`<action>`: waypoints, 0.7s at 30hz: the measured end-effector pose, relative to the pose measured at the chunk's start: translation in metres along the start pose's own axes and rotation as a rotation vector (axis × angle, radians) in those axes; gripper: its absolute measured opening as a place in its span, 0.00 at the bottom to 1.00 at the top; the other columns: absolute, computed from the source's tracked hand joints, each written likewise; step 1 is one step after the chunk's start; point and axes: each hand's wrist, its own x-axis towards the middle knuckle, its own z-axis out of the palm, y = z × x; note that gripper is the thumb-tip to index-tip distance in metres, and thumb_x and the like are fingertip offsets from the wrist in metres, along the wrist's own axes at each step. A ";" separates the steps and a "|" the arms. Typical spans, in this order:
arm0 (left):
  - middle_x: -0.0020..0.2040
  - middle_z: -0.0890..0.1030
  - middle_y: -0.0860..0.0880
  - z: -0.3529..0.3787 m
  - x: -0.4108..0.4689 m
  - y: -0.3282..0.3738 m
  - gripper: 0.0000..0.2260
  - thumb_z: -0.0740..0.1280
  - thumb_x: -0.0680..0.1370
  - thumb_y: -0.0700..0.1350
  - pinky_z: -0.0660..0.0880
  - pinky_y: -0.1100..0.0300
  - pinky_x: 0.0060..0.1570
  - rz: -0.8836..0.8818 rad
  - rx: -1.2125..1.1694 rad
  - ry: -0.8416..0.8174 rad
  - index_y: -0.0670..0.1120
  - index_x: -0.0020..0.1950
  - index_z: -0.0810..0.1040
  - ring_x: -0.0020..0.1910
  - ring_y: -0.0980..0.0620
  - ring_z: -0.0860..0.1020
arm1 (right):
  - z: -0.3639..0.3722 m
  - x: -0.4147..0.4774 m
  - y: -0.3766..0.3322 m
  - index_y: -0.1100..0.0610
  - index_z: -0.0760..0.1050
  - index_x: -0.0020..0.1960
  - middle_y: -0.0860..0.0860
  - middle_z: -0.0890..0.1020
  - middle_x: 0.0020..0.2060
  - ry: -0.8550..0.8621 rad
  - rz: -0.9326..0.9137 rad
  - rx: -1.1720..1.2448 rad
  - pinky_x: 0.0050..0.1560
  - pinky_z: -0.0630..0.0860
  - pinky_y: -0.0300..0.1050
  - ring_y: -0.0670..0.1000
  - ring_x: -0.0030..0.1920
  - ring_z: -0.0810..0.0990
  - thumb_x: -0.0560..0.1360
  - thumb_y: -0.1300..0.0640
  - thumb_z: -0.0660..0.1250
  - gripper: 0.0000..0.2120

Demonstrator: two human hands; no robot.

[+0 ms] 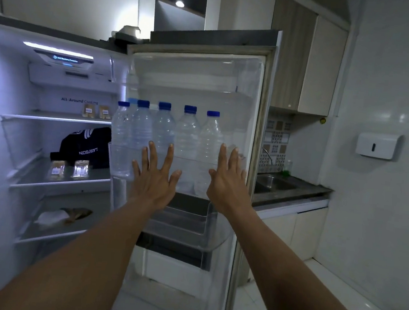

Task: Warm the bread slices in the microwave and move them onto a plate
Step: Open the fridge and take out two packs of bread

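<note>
Holds both arms out at frame centre: left hand (155, 177) splayed wide, right hand (229, 182) flat with straight fingers, gripping nothing. Cannot tell whether touching the bottles (163, 128) racked in the open fridge door (260, 97). Left of centre, on a fridge shelf (70, 184), finds two clear packs (57, 170) of tan slices, plus upper packs (89, 110) one level higher.

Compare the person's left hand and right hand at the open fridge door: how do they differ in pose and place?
The left hand has its fingers spread wide, while the right hand keeps its fingers close together. The left hand is in front of the water bottles, while the right hand is past the last bottle, by the outer edge of the fridge door. Both are open with their backs to the camera, and neither holds anything.
</note>
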 end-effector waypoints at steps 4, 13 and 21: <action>0.72 0.23 0.46 0.007 0.006 0.002 0.31 0.43 0.81 0.63 0.36 0.39 0.74 0.015 0.003 -0.023 0.57 0.75 0.27 0.77 0.42 0.32 | 0.009 0.005 0.001 0.52 0.25 0.77 0.57 0.30 0.77 0.002 0.057 0.027 0.77 0.40 0.64 0.58 0.78 0.31 0.83 0.54 0.57 0.41; 0.73 0.22 0.45 0.020 0.026 0.003 0.32 0.38 0.77 0.66 0.33 0.39 0.72 0.007 0.064 -0.014 0.57 0.75 0.27 0.74 0.43 0.27 | 0.018 0.031 0.027 0.52 0.22 0.76 0.55 0.26 0.76 0.065 0.098 -0.032 0.71 0.33 0.58 0.57 0.77 0.29 0.82 0.37 0.51 0.43; 0.75 0.24 0.44 0.032 0.029 0.001 0.31 0.37 0.77 0.65 0.32 0.38 0.72 -0.027 0.084 -0.002 0.57 0.75 0.27 0.74 0.43 0.27 | 0.012 0.047 0.051 0.52 0.22 0.76 0.54 0.26 0.75 -0.032 0.104 -0.032 0.75 0.39 0.64 0.56 0.77 0.30 0.82 0.37 0.51 0.42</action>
